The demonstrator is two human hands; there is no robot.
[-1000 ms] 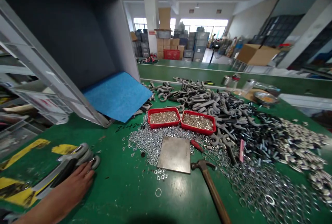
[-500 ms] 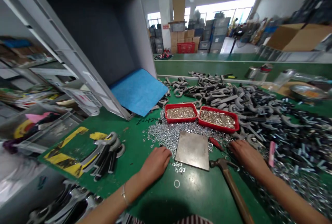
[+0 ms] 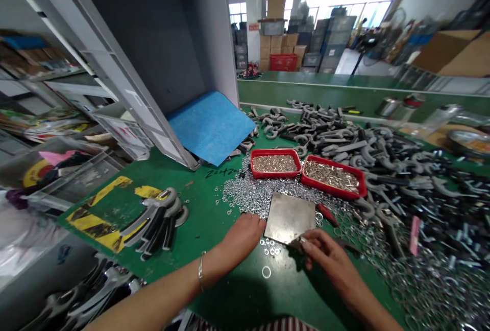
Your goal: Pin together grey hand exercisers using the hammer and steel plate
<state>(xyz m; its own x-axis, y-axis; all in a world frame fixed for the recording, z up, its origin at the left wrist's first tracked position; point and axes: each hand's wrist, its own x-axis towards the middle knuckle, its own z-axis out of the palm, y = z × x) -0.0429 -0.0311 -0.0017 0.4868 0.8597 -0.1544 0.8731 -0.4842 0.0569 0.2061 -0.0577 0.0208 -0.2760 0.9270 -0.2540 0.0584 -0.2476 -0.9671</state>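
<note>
My left hand [image 3: 245, 238] rests on the green table with its fingers curled, beside the left edge of a square metal plate [image 3: 291, 217]. Whatever lies in its fingers is hidden. At the plate's lower right corner, my right hand [image 3: 325, 255] pinches a small piece with thumb and fingertips, too small to name. Part of a hammer head [image 3: 349, 247] shows beyond this hand; hand and forearm cover the rest. Several small metal rings [image 3: 270, 247] lie below the plate, with one larger ring [image 3: 266, 272] nearer me. Behind the plate spreads a heap of tiny rings [image 3: 245, 193].
Two red trays [image 3: 275, 173] of small metal parts stand behind the plate, with a red-handled tool [image 3: 327, 214] to its right. Grey C-shaped handles [image 3: 325, 132] pile up at the back. A grey crate [image 3: 153, 116] with a blue sheet [image 3: 212, 126] stands left.
My right hand has moved left and toward me, from the right of the red-handled tool to the plate's lower right corner. The view has shifted slightly; my left hand stays by the plate.
</note>
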